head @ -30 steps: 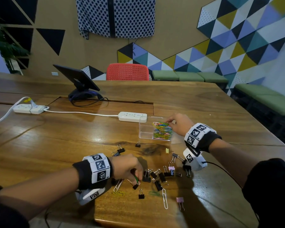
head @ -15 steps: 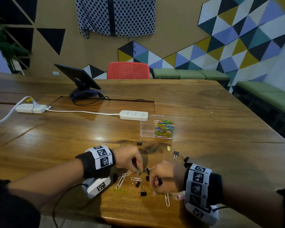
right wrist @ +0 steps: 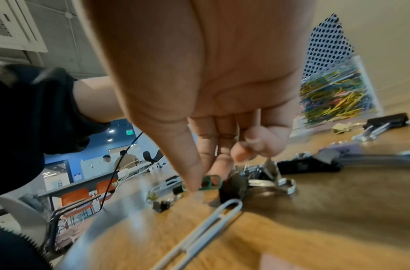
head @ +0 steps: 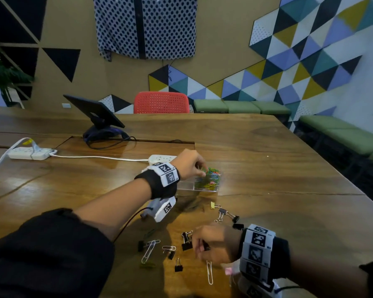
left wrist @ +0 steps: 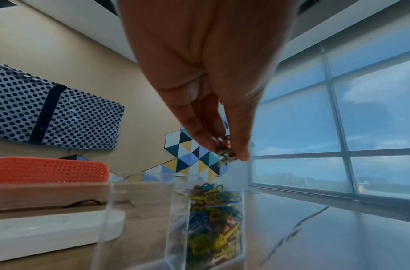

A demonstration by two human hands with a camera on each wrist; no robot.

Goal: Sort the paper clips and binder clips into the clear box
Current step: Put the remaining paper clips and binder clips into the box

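Observation:
The clear box [head: 185, 184] stands mid-table, its right compartment heaped with coloured paper clips [head: 209, 179] [left wrist: 213, 215] [right wrist: 333, 95]. My left hand [head: 204, 172] [left wrist: 227, 155] hovers just above that heap, thumb and fingers pinching a small clip [left wrist: 225, 152]. My right hand [head: 199, 247] [right wrist: 203, 184] is down in the loose pile near the front edge, thumb and forefinger pinching a green paper clip [right wrist: 211, 182] at the table surface. Black binder clips [head: 186, 241] [right wrist: 234, 188] and big silver paper clips [head: 209, 274] [right wrist: 199, 228] lie around it.
Further loose clips lie right of the pile: a yellow binder clip [head: 212, 204] and a pink one [head: 228, 271]. A white power strip [head: 162, 158] sits just behind the box, a second strip [head: 30, 153] far left. A tablet on a stand [head: 97, 112] is at the back.
The left hand has risen from the pile and carried its clip over the box. The right hand has come back from the box to the pile and taken hold of a green paper clip.

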